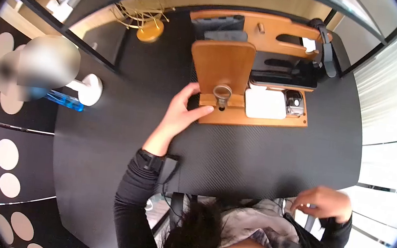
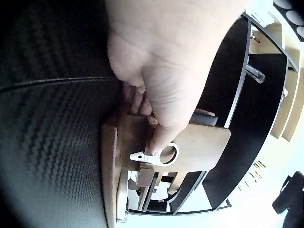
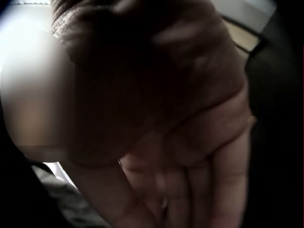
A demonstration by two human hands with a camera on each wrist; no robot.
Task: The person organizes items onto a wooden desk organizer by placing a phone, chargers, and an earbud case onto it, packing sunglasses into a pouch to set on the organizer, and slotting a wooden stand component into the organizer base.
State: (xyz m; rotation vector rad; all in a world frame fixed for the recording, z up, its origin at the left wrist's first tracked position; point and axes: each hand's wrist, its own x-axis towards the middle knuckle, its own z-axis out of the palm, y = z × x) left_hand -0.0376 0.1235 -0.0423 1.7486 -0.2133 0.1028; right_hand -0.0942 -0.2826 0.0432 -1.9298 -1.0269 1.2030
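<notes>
A brown wooden stand (image 1: 257,123) has an upright board (image 1: 220,65) at its left end. At that end the left hand (image 1: 180,116) grips the base, thumb in front and the other fingers at the side, partly hidden. A metal ring piece (image 1: 222,102) stands before the board; in the left wrist view the thumb of the left hand (image 2: 166,80) reaches to the ring piece (image 2: 137,156). Over the lap, the right hand (image 1: 326,203) hangs with loosely bent fingers and nothing visible in them. The right wrist view shows the right hand (image 3: 199,118) dark and close.
A white square case (image 1: 265,104), a small camera-like device (image 1: 295,103) and a dark glossy object (image 1: 282,78) sit on the stand. A watch (image 1: 328,55) hangs at its right. On the black table's left are a white round base (image 1: 90,90) and, farther back, a yellow-based wire holder (image 1: 150,31).
</notes>
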